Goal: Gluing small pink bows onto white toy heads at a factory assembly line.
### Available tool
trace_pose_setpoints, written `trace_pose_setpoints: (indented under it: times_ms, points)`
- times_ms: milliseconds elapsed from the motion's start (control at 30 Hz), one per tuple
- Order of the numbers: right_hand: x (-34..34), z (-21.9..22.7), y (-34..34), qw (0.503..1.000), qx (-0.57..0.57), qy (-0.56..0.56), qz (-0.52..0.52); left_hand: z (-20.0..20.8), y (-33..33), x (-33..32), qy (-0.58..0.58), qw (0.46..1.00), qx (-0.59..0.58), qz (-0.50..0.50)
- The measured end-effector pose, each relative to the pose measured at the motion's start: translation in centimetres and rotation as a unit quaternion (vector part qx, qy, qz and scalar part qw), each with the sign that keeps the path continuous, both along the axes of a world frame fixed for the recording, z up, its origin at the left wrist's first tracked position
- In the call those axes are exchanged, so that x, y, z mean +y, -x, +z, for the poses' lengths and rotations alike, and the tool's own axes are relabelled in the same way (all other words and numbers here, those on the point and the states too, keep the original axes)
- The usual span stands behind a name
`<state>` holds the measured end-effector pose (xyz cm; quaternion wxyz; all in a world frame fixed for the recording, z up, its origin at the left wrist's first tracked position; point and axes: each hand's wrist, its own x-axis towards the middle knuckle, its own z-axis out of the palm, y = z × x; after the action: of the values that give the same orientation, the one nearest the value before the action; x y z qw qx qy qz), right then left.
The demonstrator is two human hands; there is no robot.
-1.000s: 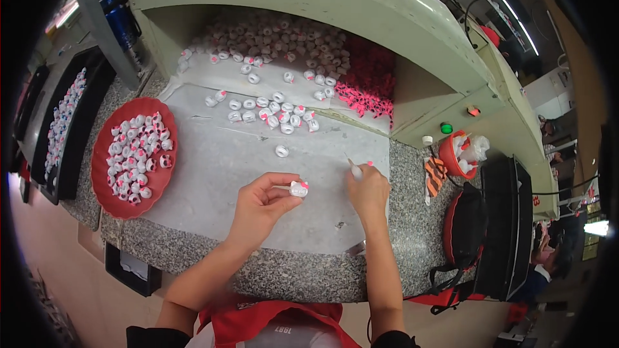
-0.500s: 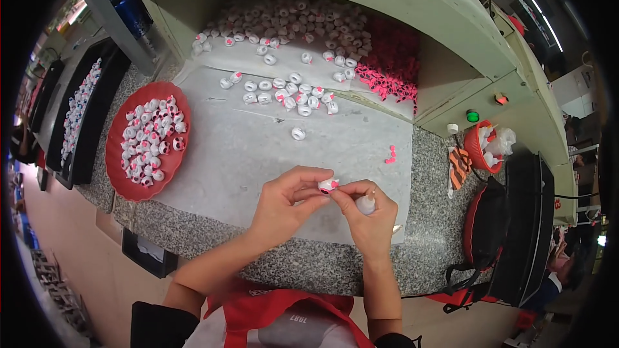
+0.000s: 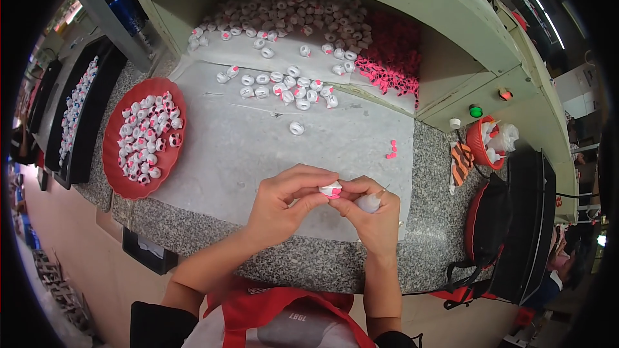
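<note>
Item: small white cap with pink insert (image 3: pixel 331 189), held at the centre of the bench, just below the grey work mat (image 3: pixel 258 148). The left hand (image 3: pixel 284 203) pinched it between thumb and fingertips; the right hand (image 3: pixel 374 216) met it from 3 o'clock, fingers closed on the cap's pink side, with a thin tool and a pale rounded piece tucked in the same fist.

Surroundings: red dish of finished caps (image 3: pixel 143 136) at 9 o'clock; loose white caps (image 3: pixel 290 87) at 12 o'clock; heap of pink inserts (image 3: pixel 393 64) at 1 o'clock; stray pink bits (image 3: pixel 391 149) on the mat.

Risks, as judged: the insert was small and the pinch shallow, so a skewed press could have popped it out onto the mat or over the granite edge (image 3: pixel 309 264). The crowded right fist could have let the tool slip.

Change from a second before: the hands then rested apart on the mat, the left alone holding a cap; half a second later they had met, and the hold then showed much the same, only nearer the body.
</note>
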<state>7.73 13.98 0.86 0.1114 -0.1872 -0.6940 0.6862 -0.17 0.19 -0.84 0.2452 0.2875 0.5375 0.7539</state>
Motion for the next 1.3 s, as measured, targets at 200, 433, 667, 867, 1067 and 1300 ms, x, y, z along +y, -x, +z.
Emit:
trace_pose_setpoints:
  times_ms: [200, 433, 667, 867, 1067, 1300]
  points:
    - [-0.3, -0.1, 0.2, 0.999, 0.021, -0.015, -0.030, -0.1, 0.0, 0.3, -0.011, 0.999, -0.034, 0.001]
    - [-0.8, -0.4, 0.2, 0.977, 0.098, -0.168, -0.091, -0.4, -0.4, 0.4, -0.023, 0.998, -0.047, 0.039]
    - [-1.7, 0.4, 0.2, 0.970, 0.093, -0.204, -0.093, -0.7, -1.1, 0.5, -0.033, 0.994, -0.084, 0.059]
    - [-1.4, 0.6, 0.2, 0.981, 0.083, -0.145, -0.100, -0.9, -1.5, 0.6, -0.045, 0.996, -0.026, 0.074]
    - [-1.8, 0.7, -0.1, 0.968, 0.127, -0.197, -0.088, -0.9, -1.8, 0.6, -0.058, 0.994, 0.024, 0.090]
    - [-1.4, 0.4, -0.2, 0.972, 0.114, -0.188, -0.077, -0.9, -1.9, 0.7, -0.064, 0.994, -0.037, 0.082]
